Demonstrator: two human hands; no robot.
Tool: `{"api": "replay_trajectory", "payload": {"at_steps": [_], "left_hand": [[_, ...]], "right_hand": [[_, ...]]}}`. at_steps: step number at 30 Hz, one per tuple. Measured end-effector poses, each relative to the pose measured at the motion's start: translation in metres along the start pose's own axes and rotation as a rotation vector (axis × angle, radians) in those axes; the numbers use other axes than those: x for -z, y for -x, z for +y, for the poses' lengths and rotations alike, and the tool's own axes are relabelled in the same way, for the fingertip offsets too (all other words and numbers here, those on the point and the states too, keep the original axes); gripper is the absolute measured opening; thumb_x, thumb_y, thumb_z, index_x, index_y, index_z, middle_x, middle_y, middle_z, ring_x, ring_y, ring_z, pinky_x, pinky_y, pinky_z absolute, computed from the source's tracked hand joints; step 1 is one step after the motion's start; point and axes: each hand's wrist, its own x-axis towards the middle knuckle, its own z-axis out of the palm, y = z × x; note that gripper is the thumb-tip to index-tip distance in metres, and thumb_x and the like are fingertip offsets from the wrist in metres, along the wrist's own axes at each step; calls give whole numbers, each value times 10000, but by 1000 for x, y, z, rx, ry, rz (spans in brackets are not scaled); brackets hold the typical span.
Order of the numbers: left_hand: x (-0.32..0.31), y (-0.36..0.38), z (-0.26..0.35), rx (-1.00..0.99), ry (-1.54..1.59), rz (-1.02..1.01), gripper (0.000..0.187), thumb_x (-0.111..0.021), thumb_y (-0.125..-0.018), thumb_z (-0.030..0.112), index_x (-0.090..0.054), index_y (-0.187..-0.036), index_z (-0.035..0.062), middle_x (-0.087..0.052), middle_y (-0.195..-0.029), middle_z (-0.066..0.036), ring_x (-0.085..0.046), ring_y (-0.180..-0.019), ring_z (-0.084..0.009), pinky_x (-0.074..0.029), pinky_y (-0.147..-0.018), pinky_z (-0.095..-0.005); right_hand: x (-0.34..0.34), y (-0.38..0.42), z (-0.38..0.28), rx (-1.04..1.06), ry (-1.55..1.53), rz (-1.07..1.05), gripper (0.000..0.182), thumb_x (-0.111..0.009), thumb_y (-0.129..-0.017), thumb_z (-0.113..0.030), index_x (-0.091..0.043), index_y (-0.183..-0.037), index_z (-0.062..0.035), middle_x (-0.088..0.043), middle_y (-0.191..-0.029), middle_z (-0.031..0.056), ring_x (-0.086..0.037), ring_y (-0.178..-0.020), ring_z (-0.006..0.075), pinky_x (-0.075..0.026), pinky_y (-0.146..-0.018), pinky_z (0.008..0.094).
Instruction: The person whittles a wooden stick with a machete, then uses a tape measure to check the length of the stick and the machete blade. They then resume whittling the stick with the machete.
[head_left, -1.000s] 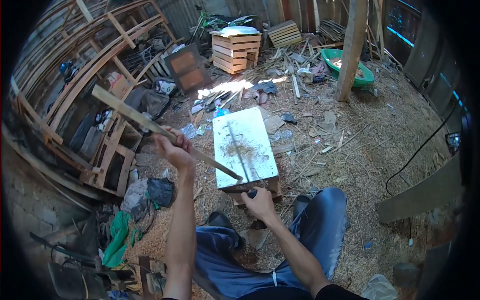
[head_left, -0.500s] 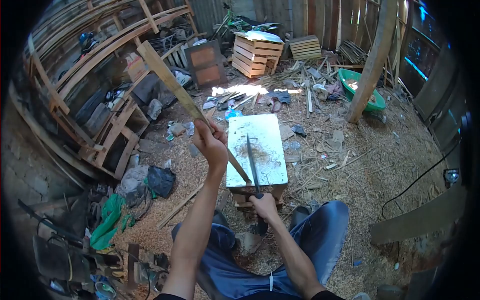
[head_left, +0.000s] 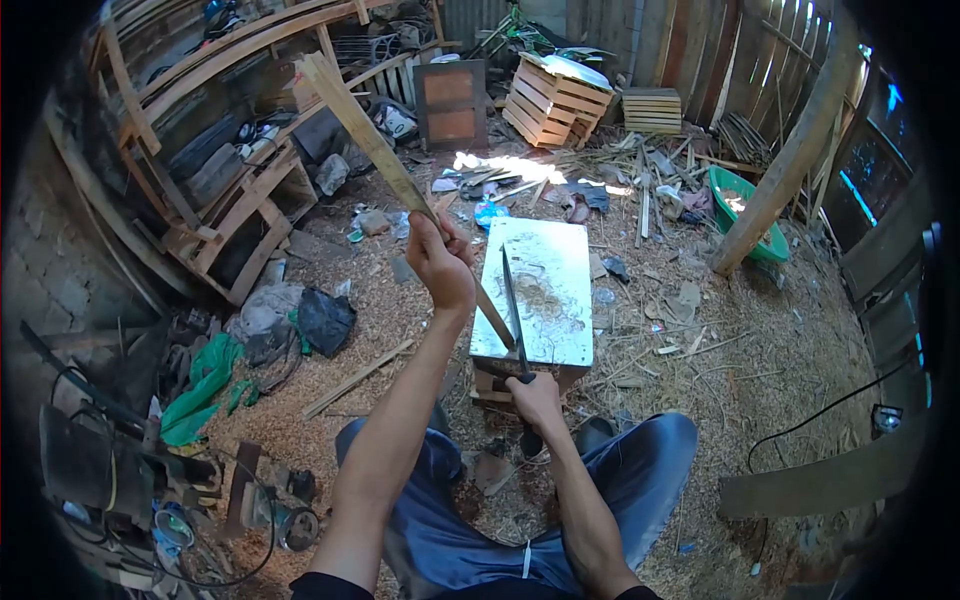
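Note:
My left hand is closed around a long wooden strip, which slants from the upper left down to the near part of a white-topped block. The strip's lower end sits at the near edge of that top. My right hand grips the dark handle of a machete. Its long blade points away from me over the white top, right beside the lower end of the strip. The block stands between my knees, its surface scuffed and stained.
Wood shavings cover the floor. A slatted crate and scattered wood scraps lie at the back. A green basin sits behind a leaning post. Wooden framing and a black plastic bag are on the left.
The whole view has turned slightly left, so the surroundings appear farther right. The strip's lower end and the machete blade have come closer together. Both hands keep their grips.

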Motion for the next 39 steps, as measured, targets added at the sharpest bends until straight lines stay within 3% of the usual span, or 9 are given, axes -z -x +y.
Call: {"api": "replay_trajectory", "payload": {"at_steps": [5, 8, 14, 19, 26, 27, 33, 36, 39], "left_hand": [[8, -4, 0, 1, 8, 14, 441, -311, -975, 485, -388, -754, 112, -272, -529, 49, -212, -423, -45, -169, -385, -224], [5, 1, 5, 1, -11, -1, 441, -316, -974, 484, -389, -751, 111, -274, -533, 48, -213, -426, -46, -171, -387, -222], [2, 0, 2, -5, 66, 38, 417, -337, -990, 409, -435, -749, 83, -314, -506, 52, -244, -413, -30, -186, -374, -202], [1, -2, 1, -11, 65, 26, 418, -338, -991, 405, -426, -740, 83, -312, -510, 50, -241, -417, -31, -185, -381, -207], [4, 2, 2, 2, 30, 15, 446, -328, -971, 486, -402, -749, 107, -275, -543, 55, -219, -440, -47, -171, -391, -225], [3, 2, 2, -6, 39, 29, 443, -329, -972, 482, -404, -750, 107, -277, -543, 53, -222, -437, -47, -170, -387, -224], [3, -1, 1, -18, 20, 5, 435, -325, -976, 472, -413, -754, 109, -288, -540, 46, -225, -428, -49, -171, -377, -223], [6, 1, 2, -3, 36, 28, 435, -325, -979, 462, -408, -747, 103, -289, -528, 48, -224, -420, -46, -170, -375, -221], [7, -1, 4, -5, 76, 40, 433, -340, -984, 436, -406, -734, 88, -300, -510, 47, -232, -411, -38, -174, -370, -214]], "right_hand": [[4, 16, -27, 234, -83, 194, 351, -615, -725, -285, -602, -701, 65, -572, -563, 147, -557, -509, 220, -446, -545, 382], [2, 11, -20, 179, -7, 143, 297, -601, -748, -193, -591, -735, 104, -580, -561, 177, -589, -528, 221, -456, -565, 355], [-3, -6, 15, -170, 134, -22, 400, -638, -730, -321, -599, -658, 71, -600, -587, 150, -627, -593, 262, -480, -589, 379], [2, 0, -2, 115, 48, 128, 351, -620, -736, -282, -587, -650, 57, -570, -548, 141, -582, -516, 227, -446, -541, 356], [-20, -12, 37, -2, 222, 131, 336, -626, -743, -254, -589, -670, 72, -562, -534, 137, -577, -522, 191, -453, -551, 359], [-12, -13, 34, -102, 24, -10, 350, -635, -743, -266, -598, -670, 74, -578, -546, 136, -600, -523, 218, -468, -534, 355], [-3, -12, 17, 31, 28, 33, 326, -627, -746, -252, -608, -667, 63, -575, -535, 114, -583, -476, 205, -449, -469, 348], [3, -4, 0, 20, -56, 66, 371, -608, -715, -295, -609, -725, 76, -618, -641, 197, -628, -613, 300, -485, -640, 393], [-8, -6, 13, 5, 50, 62, 393, -612, -725, -305, -592, -696, 87, -608, -615, 193, -604, -576, 299, -461, -594, 398]]}}
